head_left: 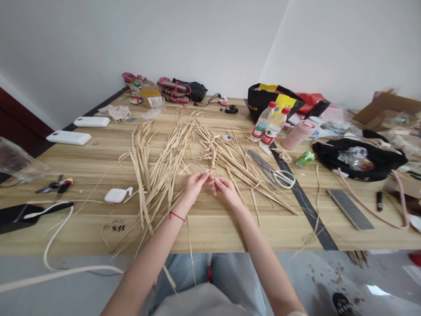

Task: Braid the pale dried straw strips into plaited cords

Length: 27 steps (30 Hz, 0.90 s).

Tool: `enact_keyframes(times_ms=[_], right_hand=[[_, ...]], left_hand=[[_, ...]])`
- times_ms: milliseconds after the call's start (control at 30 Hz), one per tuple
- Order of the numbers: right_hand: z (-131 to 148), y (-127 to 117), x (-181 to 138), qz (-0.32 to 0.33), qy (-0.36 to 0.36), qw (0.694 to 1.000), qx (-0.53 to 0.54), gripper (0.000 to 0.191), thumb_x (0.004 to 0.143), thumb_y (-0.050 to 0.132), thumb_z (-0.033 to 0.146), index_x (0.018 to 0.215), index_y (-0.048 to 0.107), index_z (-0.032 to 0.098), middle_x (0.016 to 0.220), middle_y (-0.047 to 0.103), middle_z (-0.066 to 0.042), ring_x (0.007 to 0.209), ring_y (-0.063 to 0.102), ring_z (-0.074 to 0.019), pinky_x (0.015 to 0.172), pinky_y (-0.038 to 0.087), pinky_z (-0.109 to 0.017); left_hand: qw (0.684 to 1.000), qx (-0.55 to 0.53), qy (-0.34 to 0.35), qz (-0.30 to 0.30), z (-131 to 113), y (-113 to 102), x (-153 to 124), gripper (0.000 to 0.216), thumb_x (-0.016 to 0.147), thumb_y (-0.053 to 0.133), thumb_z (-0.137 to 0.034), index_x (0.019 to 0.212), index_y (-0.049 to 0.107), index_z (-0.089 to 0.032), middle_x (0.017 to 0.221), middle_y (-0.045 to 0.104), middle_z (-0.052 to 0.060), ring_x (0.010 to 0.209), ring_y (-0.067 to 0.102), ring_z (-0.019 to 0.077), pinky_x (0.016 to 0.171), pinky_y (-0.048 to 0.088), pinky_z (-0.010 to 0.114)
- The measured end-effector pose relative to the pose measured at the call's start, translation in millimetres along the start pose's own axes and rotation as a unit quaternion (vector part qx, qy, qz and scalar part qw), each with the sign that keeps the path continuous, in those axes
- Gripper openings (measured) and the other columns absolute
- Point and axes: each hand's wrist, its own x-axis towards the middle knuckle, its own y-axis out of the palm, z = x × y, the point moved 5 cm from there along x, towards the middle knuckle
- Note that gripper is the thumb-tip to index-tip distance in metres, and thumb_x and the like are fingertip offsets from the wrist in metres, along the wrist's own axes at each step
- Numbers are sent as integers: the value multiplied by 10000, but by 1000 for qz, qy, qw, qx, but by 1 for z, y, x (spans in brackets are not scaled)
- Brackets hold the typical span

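My left hand and my right hand meet over the middle of the table, fingertips almost touching. Both are closed in a pinch on the near end of a small twisted straw piece, which stretches away from me. The exact grip is partly hidden by the fingers. Loose dry straw strips are spread to the left of my hands. On the right, another bundle of straw strips fans out towards the scissors, whose blades lie beside it.
Two water bottles, a pink tumbler and a black bag stand to the right. A phone lies near the front right. To the left are an earbud case, keys and a white cable.
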Motion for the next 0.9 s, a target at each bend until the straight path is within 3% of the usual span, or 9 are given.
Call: enact_keyframes(times_ms=[200, 467, 667, 900], right_hand=[[0, 2, -2, -7, -18, 999, -47, 371, 866, 474, 514, 641, 513, 222, 526, 454, 18, 480, 390, -122, 497, 306, -274], [-3, 9, -2, 22, 47, 997, 50, 354, 826, 489, 508, 613, 453, 228, 470, 376, 44, 408, 272, -103, 431, 196, -263], [0, 4, -1, 13, 19, 1000, 20, 415, 841, 463, 549, 608, 546, 216, 512, 455, 0, 463, 362, -125, 447, 242, -271], [10, 1, -5, -16, -38, 995, -96, 379, 838, 520, 529, 622, 508, 217, 522, 418, 35, 490, 366, -113, 506, 289, -269]], left_hand=[[1000, -1, -6, 14, -4, 3, -3, 272, 727, 701, -415, 739, 671, -145, 746, 672, 38, 730, 613, 158, 769, 474, 304], [1000, 7, 9, 24, -3, 2, -2, 272, 723, 704, -423, 722, 671, -153, 712, 658, 27, 709, 601, 155, 765, 480, 299], [999, 28, 14, 18, -4, 1, -1, 267, 720, 703, -423, 711, 678, -157, 708, 665, 30, 696, 604, 154, 756, 481, 294], [1000, 23, 10, 15, -5, 0, -1, 260, 718, 708, -411, 716, 673, -153, 705, 666, 30, 695, 604, 151, 745, 481, 289]])
